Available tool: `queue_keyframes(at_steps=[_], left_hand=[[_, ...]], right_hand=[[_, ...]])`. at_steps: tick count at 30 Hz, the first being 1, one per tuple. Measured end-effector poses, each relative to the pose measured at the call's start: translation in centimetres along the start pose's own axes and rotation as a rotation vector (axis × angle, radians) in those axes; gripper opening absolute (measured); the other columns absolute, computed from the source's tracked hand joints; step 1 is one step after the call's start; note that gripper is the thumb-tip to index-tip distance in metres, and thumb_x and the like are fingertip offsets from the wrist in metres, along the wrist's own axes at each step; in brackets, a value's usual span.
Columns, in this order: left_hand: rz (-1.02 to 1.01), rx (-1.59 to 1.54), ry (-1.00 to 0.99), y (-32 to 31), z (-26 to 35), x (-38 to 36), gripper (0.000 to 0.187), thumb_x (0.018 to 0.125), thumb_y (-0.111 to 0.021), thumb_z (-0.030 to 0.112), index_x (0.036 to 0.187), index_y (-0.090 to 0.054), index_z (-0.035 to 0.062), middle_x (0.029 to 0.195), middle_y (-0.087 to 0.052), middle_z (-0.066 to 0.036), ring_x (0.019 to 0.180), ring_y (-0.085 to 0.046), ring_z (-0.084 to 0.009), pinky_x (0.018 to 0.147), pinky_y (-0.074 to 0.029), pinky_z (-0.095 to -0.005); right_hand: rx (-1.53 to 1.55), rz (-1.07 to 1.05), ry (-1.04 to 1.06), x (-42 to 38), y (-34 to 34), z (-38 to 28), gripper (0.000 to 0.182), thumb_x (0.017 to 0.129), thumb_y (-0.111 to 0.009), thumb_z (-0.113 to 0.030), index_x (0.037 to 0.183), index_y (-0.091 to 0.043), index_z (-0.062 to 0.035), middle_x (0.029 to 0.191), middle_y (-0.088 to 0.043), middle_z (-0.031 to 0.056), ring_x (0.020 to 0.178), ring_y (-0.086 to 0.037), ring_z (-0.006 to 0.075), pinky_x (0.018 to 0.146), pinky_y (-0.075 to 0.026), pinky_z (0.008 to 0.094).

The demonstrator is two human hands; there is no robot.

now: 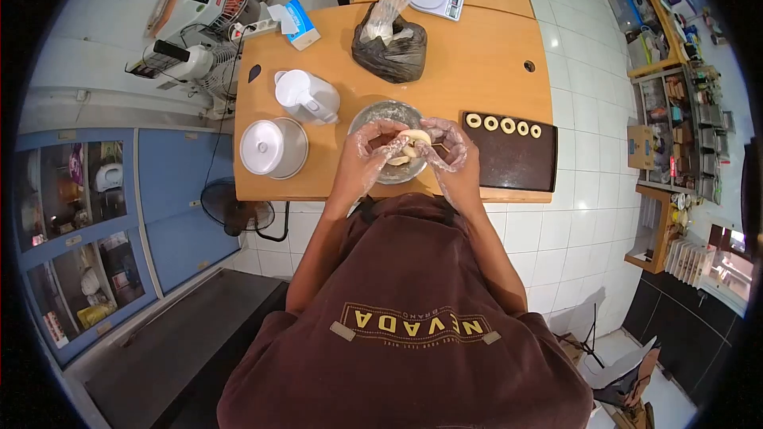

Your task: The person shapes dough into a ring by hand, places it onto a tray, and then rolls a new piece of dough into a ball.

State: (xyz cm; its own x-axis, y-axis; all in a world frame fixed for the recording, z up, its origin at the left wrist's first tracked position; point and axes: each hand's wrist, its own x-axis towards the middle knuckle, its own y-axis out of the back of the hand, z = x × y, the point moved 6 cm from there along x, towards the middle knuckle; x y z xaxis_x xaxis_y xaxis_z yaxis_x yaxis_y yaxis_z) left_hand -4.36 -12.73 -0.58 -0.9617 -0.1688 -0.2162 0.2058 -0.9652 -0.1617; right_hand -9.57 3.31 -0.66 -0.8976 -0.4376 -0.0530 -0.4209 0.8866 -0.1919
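Note:
Both my hands are dusted with flour and meet above a grey metal bowl point(387, 108) at the table's front edge. Between them is a piece of pale dough point(419, 139), curved like a ring. The fingers of my left hand point(370, 156) pinch it from the left. From the other side, my right hand point(455, 160) grips it with thumb and fingers. More dough point(399, 160) lies in the bowl below, partly hidden by my fingers. To the right, a dark baking tray point(509, 163) carries several dough rings point(508, 125) in a row along its far side.
Left of the bowl stand a white pitcher point(306, 94) and a white lidded container point(273, 148). Behind it sit a black plastic bag point(389, 58), a tissue box point(301, 25) and a kitchen scale point(435, 1). A black fan point(230, 206) stands below the table's left edge.

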Motion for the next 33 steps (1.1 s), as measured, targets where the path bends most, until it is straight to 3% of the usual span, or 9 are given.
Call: queue_keyframes(at_steps=[5, 8, 14, 17, 20, 26, 33], left_hand=[[-0.059, -0.078, -0.018, 1.0, -0.8, 0.8, 0.023, 0.093, -0.075, 0.005, 0.114, -0.065, 0.0008, 0.112, -0.07, -0.007, 0.102, -0.068, -0.0142, 0.089, -0.056, -0.0286], [-0.061, -0.093, -0.018, 1.9, -0.7, 1.0, 0.026, 0.092, -0.076, 0.005, 0.115, -0.064, 0.003, 0.112, -0.07, -0.006, 0.103, -0.067, -0.0134, 0.089, -0.056, -0.0287], [0.009, -0.184, 0.016, 4.0, -1.0, 1.4, 0.03, 0.093, -0.075, 0.007, 0.121, -0.064, 0.0055, 0.117, -0.068, -0.005, 0.106, -0.065, -0.0127, 0.09, -0.057, -0.0297], [-0.078, -0.141, -0.007, 3.9, 0.4, 0.9, 0.035, 0.095, -0.074, 0.013, 0.127, -0.063, 0.0038, 0.118, -0.067, -0.005, 0.107, -0.066, -0.0129, 0.091, -0.057, -0.029], [-0.101, -0.201, 0.039, 4.6, 0.0, 0.6, 0.035, 0.094, -0.071, 0.003, 0.127, -0.061, -0.0023, 0.115, -0.067, -0.009, 0.105, -0.068, -0.0154, 0.09, -0.059, -0.0295], [-0.028, -0.174, 0.002, 7.4, 0.9, -0.2, 0.032, 0.095, -0.071, 0.006, 0.125, -0.063, -0.0034, 0.116, -0.067, -0.009, 0.105, -0.068, -0.0149, 0.089, -0.06, -0.028], [-0.017, -0.093, -0.04, 8.6, 0.3, -0.5, 0.028, 0.095, -0.072, 0.006, 0.121, -0.066, -0.0024, 0.117, -0.069, -0.008, 0.106, -0.068, -0.0146, 0.091, -0.057, -0.0292]], right_hand=[[0.0, 0.085, 0.038, 0.2, -0.9, 0.6, 0.037, 0.093, -0.075, 0.001, 0.127, -0.061, 0.003, 0.117, -0.069, 0.0098, 0.109, -0.065, 0.0144, 0.096, -0.053, 0.0299], [0.002, 0.027, 0.007, 0.7, -1.4, 0.2, 0.038, 0.093, -0.075, 0.0, 0.128, -0.06, 0.0028, 0.116, -0.069, 0.0095, 0.109, -0.065, 0.0148, 0.096, -0.054, 0.0293], [0.068, 0.051, 0.009, 1.5, -2.8, 0.0, 0.039, 0.093, -0.073, 0.003, 0.13, -0.059, 0.003, 0.116, -0.069, 0.0097, 0.109, -0.066, 0.0159, 0.097, -0.054, 0.0298], [0.114, 0.109, 0.068, 1.8, -4.1, 0.0, 0.039, 0.094, -0.072, 0.004, 0.13, -0.059, 0.0035, 0.116, -0.069, 0.0105, 0.11, -0.066, 0.0161, 0.098, -0.054, 0.0308], [0.125, 0.099, 0.065, 2.0, -5.5, 0.7, 0.039, 0.094, -0.071, 0.004, 0.131, -0.059, 0.0029, 0.117, -0.069, 0.0108, 0.111, -0.066, 0.0163, 0.099, -0.054, 0.0318], [0.105, 0.043, 0.01, 1.5, -7.7, 2.0, 0.041, 0.092, -0.072, 0.005, 0.132, -0.06, 0.0009, 0.119, -0.069, 0.0095, 0.112, -0.065, 0.0164, 0.097, -0.055, 0.0321], [-0.023, 0.144, 0.043, 0.8, -8.1, 2.2, 0.028, 0.095, -0.073, -0.001, 0.122, -0.07, 0.0043, 0.12, -0.07, 0.0114, 0.111, -0.066, 0.0176, 0.095, -0.055, 0.0313]])
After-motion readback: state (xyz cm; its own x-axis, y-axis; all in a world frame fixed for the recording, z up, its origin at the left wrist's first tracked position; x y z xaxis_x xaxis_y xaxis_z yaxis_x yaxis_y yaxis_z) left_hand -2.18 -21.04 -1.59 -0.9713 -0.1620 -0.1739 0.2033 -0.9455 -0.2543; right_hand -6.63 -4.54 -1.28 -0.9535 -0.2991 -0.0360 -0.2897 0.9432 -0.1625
